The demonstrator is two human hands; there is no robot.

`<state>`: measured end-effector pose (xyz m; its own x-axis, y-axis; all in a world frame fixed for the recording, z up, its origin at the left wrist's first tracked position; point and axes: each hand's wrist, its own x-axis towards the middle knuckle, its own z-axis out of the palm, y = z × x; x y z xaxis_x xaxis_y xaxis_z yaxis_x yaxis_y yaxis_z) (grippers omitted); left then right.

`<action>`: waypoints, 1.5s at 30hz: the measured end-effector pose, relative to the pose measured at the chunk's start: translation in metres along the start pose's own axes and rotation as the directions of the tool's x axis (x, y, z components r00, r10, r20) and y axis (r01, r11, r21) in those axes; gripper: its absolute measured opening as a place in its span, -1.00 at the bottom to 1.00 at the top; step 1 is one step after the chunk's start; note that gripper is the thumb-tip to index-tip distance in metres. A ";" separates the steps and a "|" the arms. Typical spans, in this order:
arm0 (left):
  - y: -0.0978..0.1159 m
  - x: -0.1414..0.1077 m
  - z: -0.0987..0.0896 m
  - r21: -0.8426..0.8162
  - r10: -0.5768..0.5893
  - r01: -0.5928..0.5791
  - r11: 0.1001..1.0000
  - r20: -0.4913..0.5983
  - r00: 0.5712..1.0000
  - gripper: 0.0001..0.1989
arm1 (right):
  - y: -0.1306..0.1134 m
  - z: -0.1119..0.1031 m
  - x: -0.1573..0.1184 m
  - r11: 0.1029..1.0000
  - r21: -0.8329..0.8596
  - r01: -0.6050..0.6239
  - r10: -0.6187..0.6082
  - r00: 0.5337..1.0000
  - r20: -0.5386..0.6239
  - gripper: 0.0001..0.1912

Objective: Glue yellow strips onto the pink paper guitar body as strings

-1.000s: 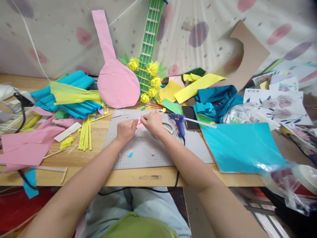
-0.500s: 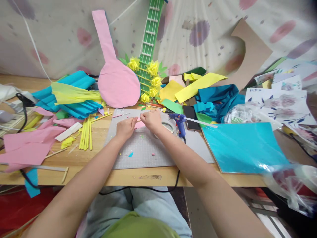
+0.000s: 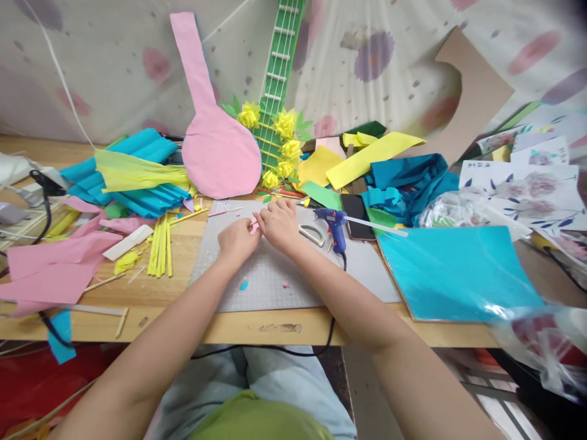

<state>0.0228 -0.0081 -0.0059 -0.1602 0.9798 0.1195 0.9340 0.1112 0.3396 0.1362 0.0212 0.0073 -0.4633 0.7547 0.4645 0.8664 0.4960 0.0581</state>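
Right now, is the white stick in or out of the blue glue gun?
Partly in: the white stick juts from the rear of the glue gun.

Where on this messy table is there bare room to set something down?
The grey mat looks bare between the right forearm and turquoise sheet; so does the wooden table between the yellow strips and mat. Crowded: the back, around the pink cutout and crumpled blue paper, and where the left hand holds a pink piece beside the right hand.

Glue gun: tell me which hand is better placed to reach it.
Probably the right hand: the blue glue gun lies to its right, on the near side for that arm. The left hand is farther away, closed on a small pink piece.
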 end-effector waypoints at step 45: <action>-0.033 0.022 0.022 -0.716 0.181 -0.212 0.665 -0.121 0.976 -0.92 | 0.058 -0.017 -0.019 0.951 -0.009 -0.309 0.281 0.850 0.446 -0.67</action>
<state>-0.0047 0.0135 -0.0348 -0.0255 0.9564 0.2910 0.4266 -0.2528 0.8684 0.1979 0.0283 0.0173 -0.2340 0.9721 0.0172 0.9687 0.2346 -0.0809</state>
